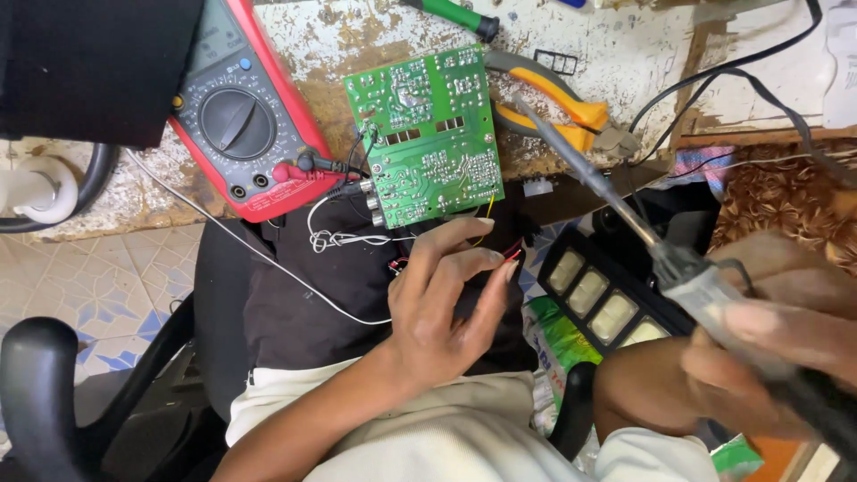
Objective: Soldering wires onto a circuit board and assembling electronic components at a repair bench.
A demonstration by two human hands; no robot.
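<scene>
A green circuit board (431,134) lies solder side up at the edge of a worn workbench (625,54), with thin wires hanging off its near edge. My left hand (442,308) is just below it, fingers pinching fine red and yellow wires (511,253) over a dark cloth on my lap. My right hand (768,335), blurred at the right, grips a soldering iron (625,210) whose long tip points up toward the board's right edge.
A red multimeter (245,120) with plugged-in leads lies left of the board. Orange-handled pliers (558,103) and a green-handled screwdriver (455,13) rest behind it. A black panel with pale rectangular windows (598,295) sits by my knee. A black chair armrest (40,375) is lower left.
</scene>
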